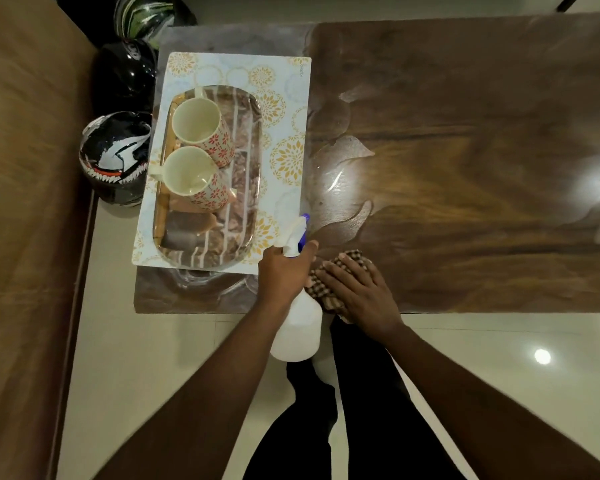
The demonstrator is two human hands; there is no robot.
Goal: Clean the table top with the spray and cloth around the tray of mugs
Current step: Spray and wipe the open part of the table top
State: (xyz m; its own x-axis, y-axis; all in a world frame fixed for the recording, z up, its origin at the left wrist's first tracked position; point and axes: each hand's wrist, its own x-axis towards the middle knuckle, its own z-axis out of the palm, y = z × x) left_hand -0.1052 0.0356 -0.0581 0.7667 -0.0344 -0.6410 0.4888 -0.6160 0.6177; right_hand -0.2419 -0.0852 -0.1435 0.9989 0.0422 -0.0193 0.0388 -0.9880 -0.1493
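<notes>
While I'm standing at the near edge of the table (pixel 465 168), my legs (pixel 326 427) in dark trousers are straight below me on the pale tiled floor (pixel 153 358). My left hand (pixel 284 275) is wrapped round the neck of the spray bottle (pixel 297 330), fingers curled tight on it, one finger stretched forward by the blue trigger. The clear body of the bottle hangs down past the table edge, and the white nozzle points away from me over the corner of the mat (pixel 284 109).

Just beside it, my right hand (pixel 357 289) lies flat on the checked cloth (pixel 329 296), fingers straight and spread, pressing it onto the wood right at the near edge. So nothing's gripped there, just a flat palm. A bit of cloth hangs off the edge under my wrist.

The wood ahead of the cloth is shiny, with wet-looking streaks and smears and a bright lamp glare on it.

Left of my hands and further in sits the patterned mat, pale with yellow flower rounds, and on it the oval tray (pixel 246 174). Two mugs (pixel 194 150) stand on the left half of the tray, cream inside with red flowers outside, touching each other, near one with its handle pointing left. The mat takes up the whole left end of the table, so its near corner sits right beside the spray bottle.

Off the table's left end, three helmets (pixel 115 157) sit in a row, and beyond them is a brown sofa (pixel 25 202).
</notes>
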